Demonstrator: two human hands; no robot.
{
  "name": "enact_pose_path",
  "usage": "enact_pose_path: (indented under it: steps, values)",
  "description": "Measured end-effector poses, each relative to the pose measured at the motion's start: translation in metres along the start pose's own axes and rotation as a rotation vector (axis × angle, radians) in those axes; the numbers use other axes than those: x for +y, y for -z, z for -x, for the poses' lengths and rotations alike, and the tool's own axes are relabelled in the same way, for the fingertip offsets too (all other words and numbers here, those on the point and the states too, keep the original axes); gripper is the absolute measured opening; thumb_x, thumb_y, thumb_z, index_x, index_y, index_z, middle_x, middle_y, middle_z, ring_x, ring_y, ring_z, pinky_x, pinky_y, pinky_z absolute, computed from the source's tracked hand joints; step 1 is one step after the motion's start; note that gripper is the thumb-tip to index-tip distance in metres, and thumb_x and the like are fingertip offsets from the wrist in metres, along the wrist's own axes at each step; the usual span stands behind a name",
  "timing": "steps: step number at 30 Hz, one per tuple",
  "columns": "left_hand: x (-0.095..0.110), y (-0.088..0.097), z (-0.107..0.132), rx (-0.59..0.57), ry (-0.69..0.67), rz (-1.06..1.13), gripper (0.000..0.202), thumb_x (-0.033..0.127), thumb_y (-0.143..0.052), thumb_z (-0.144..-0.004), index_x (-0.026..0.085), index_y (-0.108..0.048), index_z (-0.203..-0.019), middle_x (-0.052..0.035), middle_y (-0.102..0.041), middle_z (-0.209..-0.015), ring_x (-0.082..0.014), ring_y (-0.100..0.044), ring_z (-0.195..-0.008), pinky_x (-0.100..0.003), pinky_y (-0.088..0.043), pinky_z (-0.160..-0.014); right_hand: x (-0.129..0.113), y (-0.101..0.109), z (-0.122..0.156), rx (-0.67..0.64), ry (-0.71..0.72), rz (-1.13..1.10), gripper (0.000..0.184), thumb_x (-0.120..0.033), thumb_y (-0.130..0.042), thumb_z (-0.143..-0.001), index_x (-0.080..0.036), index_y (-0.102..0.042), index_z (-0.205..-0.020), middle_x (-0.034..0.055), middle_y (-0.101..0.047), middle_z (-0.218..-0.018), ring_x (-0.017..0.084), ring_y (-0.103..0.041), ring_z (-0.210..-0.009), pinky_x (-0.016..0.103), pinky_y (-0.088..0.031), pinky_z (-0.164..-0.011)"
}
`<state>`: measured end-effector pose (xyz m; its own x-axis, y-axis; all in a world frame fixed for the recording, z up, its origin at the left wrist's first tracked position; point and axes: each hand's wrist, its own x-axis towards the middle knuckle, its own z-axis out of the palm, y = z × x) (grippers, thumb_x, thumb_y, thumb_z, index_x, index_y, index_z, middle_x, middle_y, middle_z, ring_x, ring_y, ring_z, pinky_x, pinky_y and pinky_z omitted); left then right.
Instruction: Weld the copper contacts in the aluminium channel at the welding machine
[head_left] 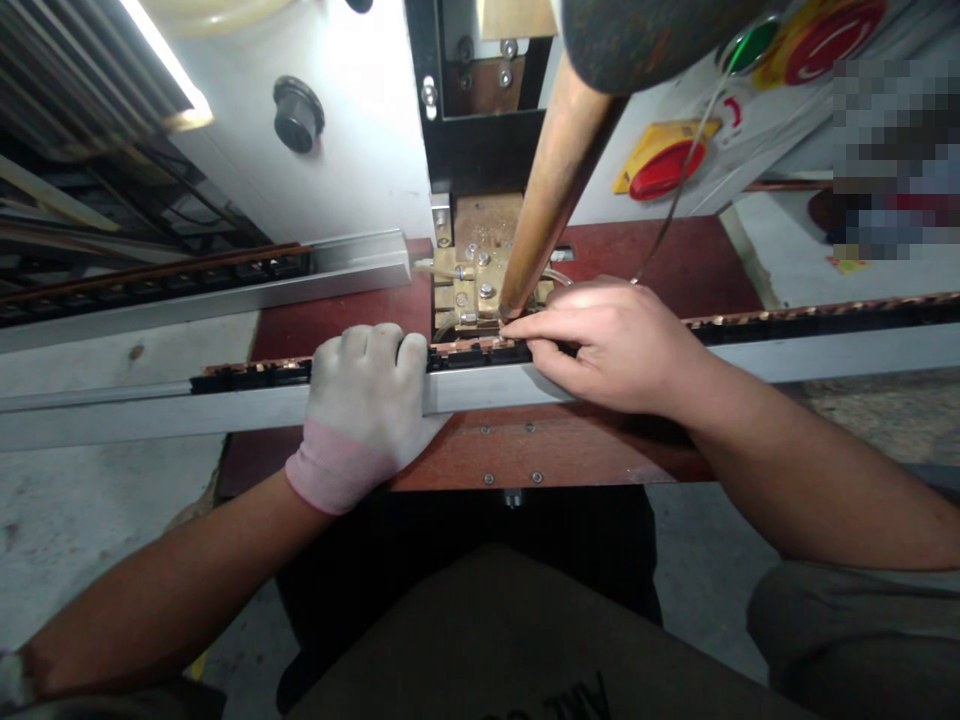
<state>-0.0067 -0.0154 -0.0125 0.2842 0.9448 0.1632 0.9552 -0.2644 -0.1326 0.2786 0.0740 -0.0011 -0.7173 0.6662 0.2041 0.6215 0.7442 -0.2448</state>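
Note:
In a white glove with a pink cuff, my left hand (367, 400) is wrapped over a long aluminium channel (491, 390). A black strip (255, 374) with small copper pieces along its top lies in the channel. My bare right hand (615, 345) rests over the channel to the right, fingers bent. Its index fingertip touches the copper pieces (491, 342) under the end of a slanting copper rod (559, 180). Whatever sits between its thumb and fingers is hidden. Just behind is a brass block (487, 275) with bolts and hoses.
A second aluminium channel (360, 265) with a similar strip lies back left. On the white machine housing are a black knob (298, 115), a red rotary switch (666, 168), a green button (750, 45) and a red emergency stop (832, 35). A thin wire (679, 190) hangs at right.

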Motion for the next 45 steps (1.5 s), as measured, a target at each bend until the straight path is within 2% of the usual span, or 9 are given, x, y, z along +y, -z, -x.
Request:
enact_pose_path:
  steps: [10, 16, 24, 27, 29, 32, 35, 39, 45]
  values:
    - [0.002, 0.003, -0.001, -0.021, -0.008, -0.004, 0.053, 0.071, -0.068, -0.103, 0.02, -0.077, -0.113, -0.0241, -0.077, -0.115, -0.0466, -0.07, -0.108, -0.058, -0.048, -0.087, -0.001, 0.002, -0.002, -0.022, 0.013, -0.025, 0.051, -0.032, -0.052, -0.115, -0.031, -0.095, -0.142, 0.0103, -0.092, -0.109, 0.029, -0.08, -0.094, 0.043, -0.054, -0.085]
    - [0.002, 0.005, -0.001, -0.02, -0.009, 0.01, 0.044, 0.065, -0.071, -0.102, 0.023, -0.077, -0.114, -0.0232, -0.078, -0.114, -0.0473, -0.069, -0.107, -0.058, -0.048, -0.086, -0.002, 0.006, -0.003, -0.065, 0.032, -0.045, 0.055, -0.031, -0.048, -0.115, -0.032, -0.094, -0.146, 0.0081, -0.09, -0.107, 0.027, -0.076, -0.093, 0.041, -0.049, -0.08]
    - [0.002, 0.003, 0.0, -0.026, -0.016, -0.028, 0.053, 0.069, -0.071, -0.103, 0.018, -0.079, -0.115, -0.0269, -0.078, -0.121, -0.0479, -0.071, -0.108, -0.059, -0.05, -0.087, -0.003, 0.007, -0.001, -0.06, 0.019, -0.009, 0.053, -0.03, -0.05, -0.114, -0.034, -0.094, -0.144, 0.0083, -0.091, -0.108, 0.027, -0.077, -0.092, 0.041, -0.049, -0.08]
    - [-0.001, 0.005, -0.002, -0.049, -0.028, -0.048, 0.061, 0.077, -0.071, -0.103, 0.018, -0.078, -0.115, -0.0253, -0.078, -0.12, -0.0468, -0.072, -0.108, -0.057, -0.05, -0.086, -0.003, 0.004, -0.002, -0.012, -0.034, 0.004, 0.05, -0.033, -0.052, -0.113, -0.031, -0.096, -0.136, 0.0091, -0.093, -0.113, 0.029, -0.081, -0.097, 0.043, -0.052, -0.084]
    - [-0.004, 0.009, -0.003, -0.08, -0.041, -0.064, 0.059, 0.076, -0.074, -0.104, 0.019, -0.077, -0.118, -0.0233, -0.079, -0.12, -0.0454, -0.073, -0.109, -0.054, -0.051, -0.086, -0.003, 0.002, -0.002, 0.01, -0.074, 0.042, 0.046, -0.036, -0.053, -0.113, -0.029, -0.097, -0.126, 0.0101, -0.094, -0.113, 0.031, -0.082, -0.098, 0.044, -0.053, -0.085]
    - [-0.009, 0.016, -0.005, -0.116, -0.024, -0.098, 0.055, 0.07, -0.079, -0.102, 0.02, -0.077, -0.125, -0.021, -0.08, -0.122, -0.0438, -0.074, -0.111, -0.049, -0.051, -0.086, -0.003, 0.0, -0.002, 0.021, -0.114, 0.088, 0.045, -0.039, -0.052, -0.114, -0.027, -0.096, -0.113, 0.0104, -0.093, -0.103, 0.031, -0.081, -0.092, 0.045, -0.049, -0.08]
    - [-0.013, 0.017, -0.009, -0.13, 0.005, -0.083, 0.063, 0.079, -0.077, -0.101, 0.019, -0.079, -0.119, -0.0221, -0.08, -0.118, -0.0444, -0.075, -0.109, -0.05, -0.05, -0.085, -0.003, 0.0, -0.002, 0.039, -0.145, 0.099, 0.048, -0.041, -0.049, -0.115, -0.027, -0.093, -0.105, 0.0104, -0.091, -0.096, 0.03, -0.078, -0.087, 0.044, -0.045, -0.076]
    - [-0.013, 0.012, -0.014, -0.102, -0.028, -0.019, 0.068, 0.085, -0.074, -0.1, 0.019, -0.082, -0.114, -0.0234, -0.082, -0.115, -0.0459, -0.075, -0.106, -0.052, -0.05, -0.083, 0.0, 0.001, -0.003, 0.038, -0.173, 0.104, 0.043, -0.043, -0.053, -0.113, -0.028, -0.091, -0.1, 0.0096, -0.089, -0.093, 0.03, -0.076, -0.086, 0.044, -0.042, -0.072]
    - [-0.015, 0.007, -0.02, -0.074, -0.067, -0.004, 0.074, 0.088, -0.069, -0.103, 0.018, -0.084, -0.12, -0.0228, -0.083, -0.119, -0.0455, -0.075, -0.107, -0.051, -0.049, -0.083, 0.008, 0.003, -0.008, -0.004, -0.246, 0.09, 0.04, -0.044, -0.057, -0.112, -0.028, -0.085, -0.089, 0.0119, -0.086, -0.089, 0.032, -0.074, -0.083, 0.044, -0.037, -0.067]
